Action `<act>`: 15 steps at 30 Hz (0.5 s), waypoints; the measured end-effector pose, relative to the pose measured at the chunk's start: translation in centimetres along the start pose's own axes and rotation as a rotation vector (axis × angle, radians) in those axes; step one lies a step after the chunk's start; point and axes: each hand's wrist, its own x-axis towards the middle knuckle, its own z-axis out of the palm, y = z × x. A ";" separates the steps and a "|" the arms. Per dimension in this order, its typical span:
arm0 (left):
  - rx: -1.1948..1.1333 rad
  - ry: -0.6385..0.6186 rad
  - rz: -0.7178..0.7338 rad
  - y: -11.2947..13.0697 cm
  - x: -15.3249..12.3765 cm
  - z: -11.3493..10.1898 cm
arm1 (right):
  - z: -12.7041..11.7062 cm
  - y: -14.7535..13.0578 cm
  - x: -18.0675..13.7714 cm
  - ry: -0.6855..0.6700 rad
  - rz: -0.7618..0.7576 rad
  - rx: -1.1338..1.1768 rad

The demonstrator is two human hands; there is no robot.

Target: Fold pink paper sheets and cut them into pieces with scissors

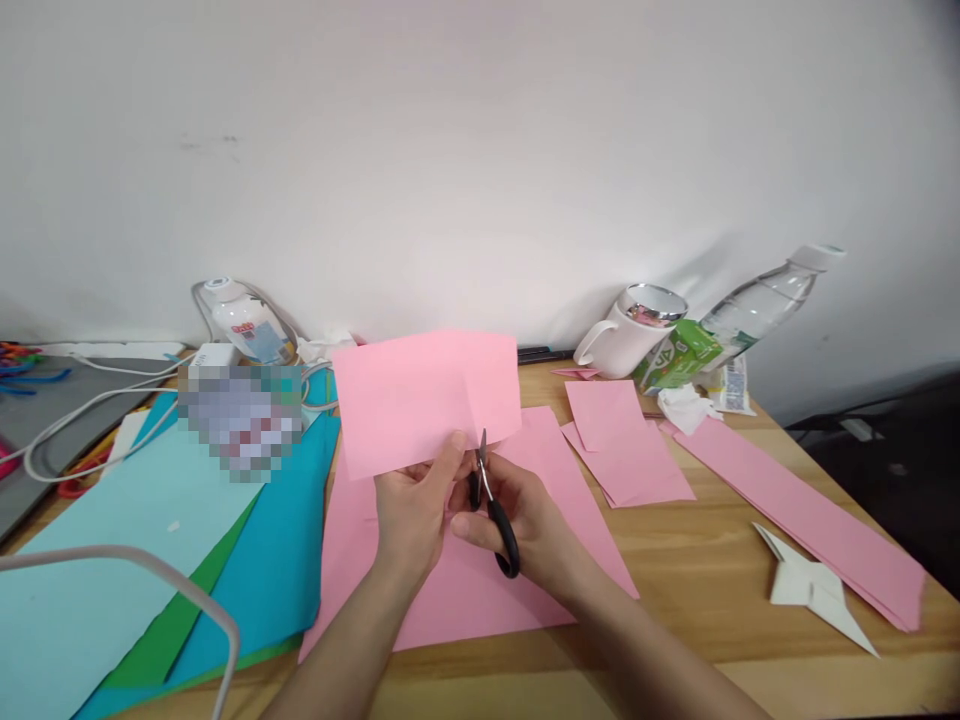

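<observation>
My left hand pinches the lower edge of a pink sheet of paper, its thumb on the near face. The sheet is held up off the table, with a crease near its right part. My right hand grips a pair of scissors with black handles, close beside my left hand. Their blades point up at the sheet's lower edge and look slightly parted; whether they touch the paper is hard to tell. Beneath both hands lies a larger pink sheet.
On the right are pink squares, long pink strips, a white folded paper star and crumpled tissue. A mug, green carton and water bottle stand behind. Blue and green sheets, cables and a white bottle occupy the left.
</observation>
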 end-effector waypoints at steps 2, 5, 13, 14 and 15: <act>0.002 0.002 0.002 0.0 0.0 0.0 | 0.0 0.0 0.0 -0.006 0.001 -0.004; 0.011 0.015 0.027 0.1 0.0 0.1 | -0.1 0.2 -0.1 -0.014 0.003 -0.017; 0.062 0.046 0.108 -0.6 0.1 -0.2 | -0.2 0.5 0.0 -0.011 0.043 -0.048; 0.068 0.053 0.111 -0.6 0.1 -0.2 | -0.2 0.5 0.0 -0.008 0.047 -0.045; 0.073 0.061 0.111 -0.6 0.1 -0.2 | -0.2 0.6 0.0 -0.004 0.047 -0.041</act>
